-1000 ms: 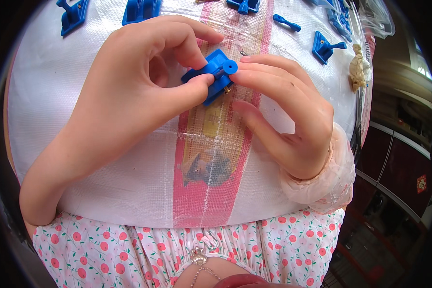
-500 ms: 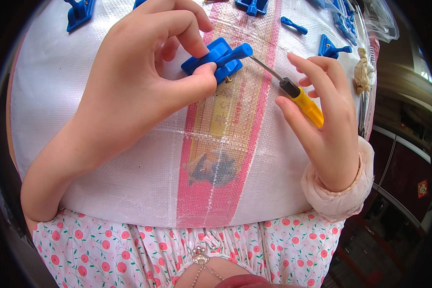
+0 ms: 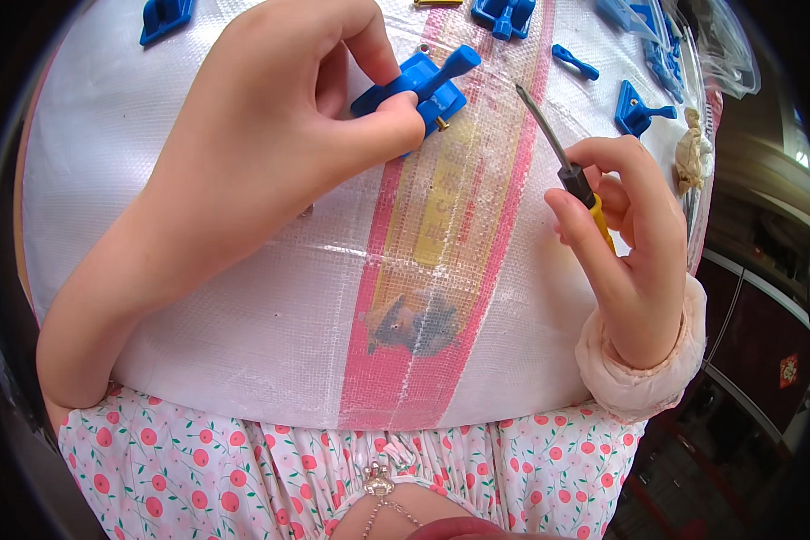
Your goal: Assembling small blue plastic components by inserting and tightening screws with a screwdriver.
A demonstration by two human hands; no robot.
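Note:
My left hand (image 3: 306, 117) pinches a blue plastic part (image 3: 414, 85) between thumb and fingers. A blue lever sticks out of it toward the upper right, and a small brass-coloured screw (image 3: 442, 124) protrudes from its near side. My right hand (image 3: 625, 225) grips a screwdriver (image 3: 574, 175) with a yellow and black handle. The metal shaft points up and to the left, its tip apart from the blue part. Much of the handle is hidden by my fingers.
Similar blue parts (image 3: 504, 16) lie at the far side, with a loose blue lever (image 3: 576, 63) nearby. Another blue assembly (image 3: 637, 110) sits at the right. Clear plastic bags (image 3: 724, 54) and a crumpled beige piece (image 3: 690, 153) are at the right edge. A white woven sheet (image 3: 225, 360) covers the table.
The screwdriver has come away from the blue part, its tip swinging up as my right hand moved slightly right and its fingers closed round the handle. My left hand still holds the part.

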